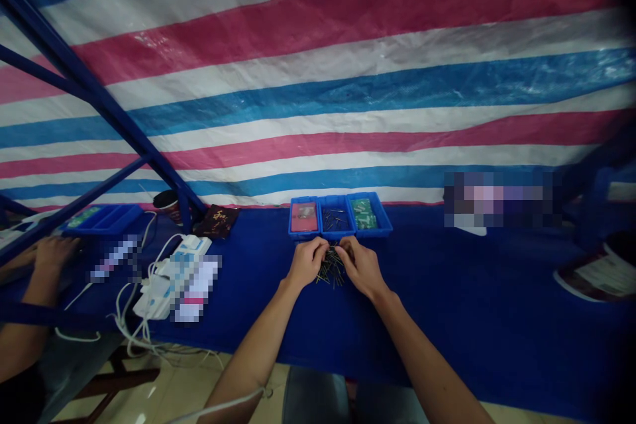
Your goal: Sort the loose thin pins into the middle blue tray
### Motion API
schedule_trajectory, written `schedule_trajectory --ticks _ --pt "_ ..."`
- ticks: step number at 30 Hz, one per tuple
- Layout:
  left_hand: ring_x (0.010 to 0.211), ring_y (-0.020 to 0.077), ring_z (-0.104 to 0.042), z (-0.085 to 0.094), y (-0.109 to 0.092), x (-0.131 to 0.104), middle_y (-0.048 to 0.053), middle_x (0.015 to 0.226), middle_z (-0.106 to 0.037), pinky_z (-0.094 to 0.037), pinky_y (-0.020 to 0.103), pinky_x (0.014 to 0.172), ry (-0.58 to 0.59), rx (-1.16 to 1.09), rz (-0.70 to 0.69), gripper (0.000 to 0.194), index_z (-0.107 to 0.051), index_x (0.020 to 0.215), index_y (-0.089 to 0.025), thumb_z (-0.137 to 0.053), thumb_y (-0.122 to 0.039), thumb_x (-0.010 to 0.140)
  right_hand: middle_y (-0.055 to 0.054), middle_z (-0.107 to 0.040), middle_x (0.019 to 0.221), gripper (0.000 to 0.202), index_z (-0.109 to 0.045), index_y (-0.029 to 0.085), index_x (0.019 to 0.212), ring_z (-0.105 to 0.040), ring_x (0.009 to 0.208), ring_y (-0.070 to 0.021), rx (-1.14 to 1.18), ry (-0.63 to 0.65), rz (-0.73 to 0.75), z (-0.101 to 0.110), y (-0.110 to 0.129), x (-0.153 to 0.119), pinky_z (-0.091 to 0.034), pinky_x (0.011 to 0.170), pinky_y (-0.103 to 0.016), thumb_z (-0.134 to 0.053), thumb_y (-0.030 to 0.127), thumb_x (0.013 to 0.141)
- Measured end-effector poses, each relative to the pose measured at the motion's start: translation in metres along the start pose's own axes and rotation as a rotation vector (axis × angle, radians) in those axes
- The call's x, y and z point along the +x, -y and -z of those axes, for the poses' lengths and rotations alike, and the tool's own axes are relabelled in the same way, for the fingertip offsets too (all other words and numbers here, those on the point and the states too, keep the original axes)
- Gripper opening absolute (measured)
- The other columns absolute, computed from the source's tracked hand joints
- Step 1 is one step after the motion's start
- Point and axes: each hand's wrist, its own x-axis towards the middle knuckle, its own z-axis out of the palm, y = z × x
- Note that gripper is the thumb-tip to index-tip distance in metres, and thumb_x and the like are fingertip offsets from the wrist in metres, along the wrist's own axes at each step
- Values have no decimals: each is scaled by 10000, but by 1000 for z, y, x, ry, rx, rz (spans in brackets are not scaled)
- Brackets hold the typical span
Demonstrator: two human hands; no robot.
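A loose pile of thin, dark, pin-like pieces [332, 271] lies on the blue table surface, between and just below my two hands. My left hand [305, 265] is at the pile's left edge, its thumb and forefinger pinched together. On the other side, my right hand [362, 268] has its fingers curled and pinched too, close to the left fingertips. Whatever is between the fingertips is too small to make out. Just beyond stand three joined blue bins: the left bin [304, 234] has a pink card, the middle bin [338, 234] similar thin pieces, the right bin [382, 233] small green-and-white packets.
Left of me are a white power strip [158, 301] with tangled cables, a dark packet [216, 221] and a dark cup [166, 205]. A blue metal frame [114, 112] separates off another person's hands [54, 253] and blue tray [116, 218]. A round container [603, 271] stands far right.
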Motion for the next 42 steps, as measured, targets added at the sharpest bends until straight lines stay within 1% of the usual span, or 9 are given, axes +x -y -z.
schedule_trajectory --ticks 2,6,13,17,23,29,34,39,42 --pt "584 102 -533 1 -1 0 -24 625 -571 -400 203 639 -9 -4 7 269 -628 814 -161 -449 -254 992 -32 -702 868 209 -561 213 1083 -658 725 -178 30 3 29 1 1 0 -413 648 -262 -439 365 1006" --pt "581 97 -537 1 -2 1 -34 614 -563 -398 200 654 -25 -3 16 259 -627 815 -162 -455 -249 987 -62 -690 941 231 -599 223 1031 -663 835 -195 21 11 94 0 0 1 -444 735 -281 -384 309 1023" --pt "604 103 -549 1 -1 1 -29 626 -571 -405 199 660 1 1 16 263 -630 826 -166 -446 -252 993 -47 -672 915 263 -613 224 998 -637 792 -173 26 7 90 1 0 2 -430 727 -263 -366 305 1038" --pt "608 109 -551 0 -1 1 -23 635 -573 -414 205 670 13 12 16 281 -631 833 -170 -436 -284 1000 -32 -656 819 304 -589 217 907 -609 697 -159 10 -2 52 -2 0 1 -399 667 -258 -344 335 1044" --pt "599 112 -557 0 -2 0 -18 635 -583 -427 213 677 34 15 18 305 -639 845 -175 -425 -320 1006 8 -533 601 428 -492 212 710 -481 518 -127 -23 -21 23 -6 -4 0 -308 564 -261 -305 398 1047" --pt "590 111 -562 0 -2 0 -19 631 -586 -420 215 662 19 1 -3 277 -653 874 -171 -454 -316 1000 35 -385 529 510 -390 209 614 -387 481 -110 182 -39 -111 -3 -1 3 -273 509 -255 -316 506 1022" --pt "571 107 -543 2 -2 0 -18 624 -582 -409 210 626 -4 -27 9 293 -658 918 -162 -445 -344 1004 35 -380 563 488 -366 209 630 -375 523 -110 335 -63 -189 1 -2 3 -306 509 -240 -350 520 1007" --pt "580 115 -537 2 -3 -1 -8 673 -607 -409 212 604 30 -43 10 305 -649 1108 -166 -474 -387 990 36 -408 577 476 -403 205 637 -393 534 -110 286 29 -97 1 -2 4 -326 520 -234 -359 501 1007" --pt "596 123 -545 0 -3 -1 3 681 -627 -419 222 624 89 -10 -7 273 -684 1013 -169 -506 -372 977 31 -461 596 450 -436 208 661 -439 551 -119 263 88 -46 0 0 4 -352 543 -235 -351 469 1018"
